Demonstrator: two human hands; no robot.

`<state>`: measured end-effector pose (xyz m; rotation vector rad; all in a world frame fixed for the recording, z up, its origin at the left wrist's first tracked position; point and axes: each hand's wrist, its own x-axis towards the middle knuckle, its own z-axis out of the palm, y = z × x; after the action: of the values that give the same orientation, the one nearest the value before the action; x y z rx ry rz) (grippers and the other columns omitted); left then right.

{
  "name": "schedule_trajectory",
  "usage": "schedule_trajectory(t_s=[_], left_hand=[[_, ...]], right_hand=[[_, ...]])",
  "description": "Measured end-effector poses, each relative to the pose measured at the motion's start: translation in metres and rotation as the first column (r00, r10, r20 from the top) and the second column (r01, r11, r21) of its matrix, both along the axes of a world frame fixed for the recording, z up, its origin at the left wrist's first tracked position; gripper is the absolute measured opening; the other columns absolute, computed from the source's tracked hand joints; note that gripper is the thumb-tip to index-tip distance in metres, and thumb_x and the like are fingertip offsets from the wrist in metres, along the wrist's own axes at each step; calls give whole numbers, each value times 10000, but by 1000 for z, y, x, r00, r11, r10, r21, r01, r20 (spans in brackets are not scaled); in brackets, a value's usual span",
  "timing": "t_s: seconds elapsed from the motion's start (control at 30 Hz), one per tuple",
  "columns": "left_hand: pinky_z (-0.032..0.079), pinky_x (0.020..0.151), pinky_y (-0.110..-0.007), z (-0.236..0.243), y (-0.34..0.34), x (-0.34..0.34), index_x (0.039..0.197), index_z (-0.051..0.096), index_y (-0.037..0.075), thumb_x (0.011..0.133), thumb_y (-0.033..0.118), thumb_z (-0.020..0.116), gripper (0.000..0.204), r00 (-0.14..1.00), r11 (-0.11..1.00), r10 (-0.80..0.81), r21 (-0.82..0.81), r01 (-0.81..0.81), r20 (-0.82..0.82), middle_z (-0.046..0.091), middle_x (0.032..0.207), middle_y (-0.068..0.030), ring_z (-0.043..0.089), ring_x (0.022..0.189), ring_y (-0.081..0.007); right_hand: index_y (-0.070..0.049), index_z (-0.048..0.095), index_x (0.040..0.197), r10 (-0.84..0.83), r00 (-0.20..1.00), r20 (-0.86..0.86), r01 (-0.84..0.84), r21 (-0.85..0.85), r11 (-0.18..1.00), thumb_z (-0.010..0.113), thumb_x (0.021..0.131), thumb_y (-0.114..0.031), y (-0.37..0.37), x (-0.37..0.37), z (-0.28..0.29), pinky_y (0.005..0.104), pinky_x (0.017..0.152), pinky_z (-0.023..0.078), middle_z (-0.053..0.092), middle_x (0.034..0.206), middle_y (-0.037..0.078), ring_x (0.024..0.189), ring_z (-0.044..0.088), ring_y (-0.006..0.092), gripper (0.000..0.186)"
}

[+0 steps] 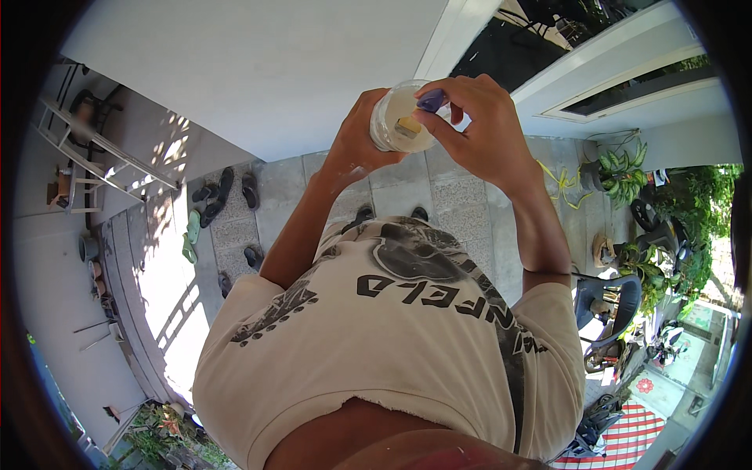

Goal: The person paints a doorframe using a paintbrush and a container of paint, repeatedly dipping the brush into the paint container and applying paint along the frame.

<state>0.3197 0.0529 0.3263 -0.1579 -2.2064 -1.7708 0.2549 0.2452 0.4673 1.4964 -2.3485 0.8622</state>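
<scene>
My left hand (356, 135) is wrapped around the side of a whitish, see-through plastic tub (381, 125), held up in front of the pale wall. My right hand (487, 121) grips the purple handle of a paintbrush (431, 99) between thumb and fingers over the tub's mouth. The brush's yellowish lower part points down inside the tub; how deep its tip reaches I cannot tell. A pale smear marks my left wrist.
A pale wall (274, 70) rises ahead, with a white-framed glass door (627, 98) at right. Shoes and green sandals (191, 235) lie on the tiled floor at left, near a metal ladder (110, 160). At right stand a dark chair (619, 309) and potted plants (623, 174).
</scene>
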Motion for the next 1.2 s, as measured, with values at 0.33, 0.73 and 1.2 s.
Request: schedule_trajectory(t_s=[0.33, 0.73, 1.2], left_hand=[[467, 1051, -404, -10, -2, -8, 1396, 520, 45, 674, 94, 912, 823, 998, 996, -34, 79, 37, -44, 570, 1324, -140, 584, 1234, -297], [470, 1050, -403, -22, -3, -18, 1385, 488, 44, 668, 157, 950, 860, 997, 998, -60, 16, 61, -54, 565, 1299, -132, 581, 1227, -273], [483, 1046, -404, -15, 17, -38, 1378, 489, 30, 657, 162, 965, 874, 993, 996, -5, -93, -6, -114, 597, 1292, -152, 609, 1206, -286]], right_hand=[[-77, 604, 1075, 94, 983, 160, -75, -120, 990, 739, 874, -98, 11, 5, 4, 422, 738, 497, 678, 928, 103, 820, 635, 324, 243], [-2, 670, 1076, 214, 962, 171, -200, -96, 975, 706, 943, -44, 22, -1, 16, 354, 775, 571, 695, 988, 146, 856, 709, 285, 144], [5, 650, 1085, 240, 945, 222, -205, -168, 964, 672, 986, -54, 55, -29, 15, 332, 781, 564, 686, 965, 142, 869, 711, 237, 118]])
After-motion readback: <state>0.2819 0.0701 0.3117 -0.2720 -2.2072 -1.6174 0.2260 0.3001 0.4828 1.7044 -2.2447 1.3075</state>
